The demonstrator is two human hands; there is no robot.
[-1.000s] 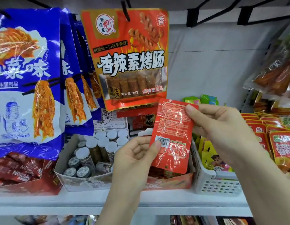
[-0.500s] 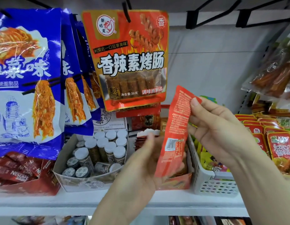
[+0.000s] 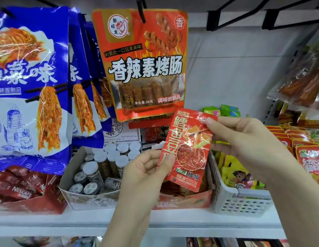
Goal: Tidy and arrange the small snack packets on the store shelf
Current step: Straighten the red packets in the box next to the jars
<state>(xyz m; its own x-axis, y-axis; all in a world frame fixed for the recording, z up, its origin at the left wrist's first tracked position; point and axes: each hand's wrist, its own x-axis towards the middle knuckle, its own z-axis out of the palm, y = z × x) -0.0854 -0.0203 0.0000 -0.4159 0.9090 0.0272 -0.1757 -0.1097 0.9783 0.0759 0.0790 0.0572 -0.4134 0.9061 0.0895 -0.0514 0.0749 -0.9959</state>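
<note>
Two hands hold one small red snack packet point(image 3: 188, 150) upright above the front edge of a white store shelf point(image 3: 173, 221), its printed front turned toward the camera. The packet's lower left edge is pinched between the thumb and curled fingers of the left hand point(image 3: 146, 170). Its top right corner is pinched between the thumb and fingers of the right hand point(image 3: 244, 139).

Just behind and below the packet, a red display box point(image 3: 183, 202) of similar packets is set on the shelf. To its left, a grey cardboard tray point(image 3: 87, 200) filled with small white-capped jars is seen; further toward the left end, a red box of Nescafe sachets point(image 3: 21, 189) rests. To the right of the red box, a white perforated basket point(image 3: 240, 204) carrying colourful packets is placed. Near the right end, rows of red packets point(image 3: 308, 154) are laid.

Above the shelf, large blue noodle-snack bags point(image 3: 30, 86) and an orange-red sausage-snack bag point(image 3: 144, 65) are hung from black hooks.
</note>
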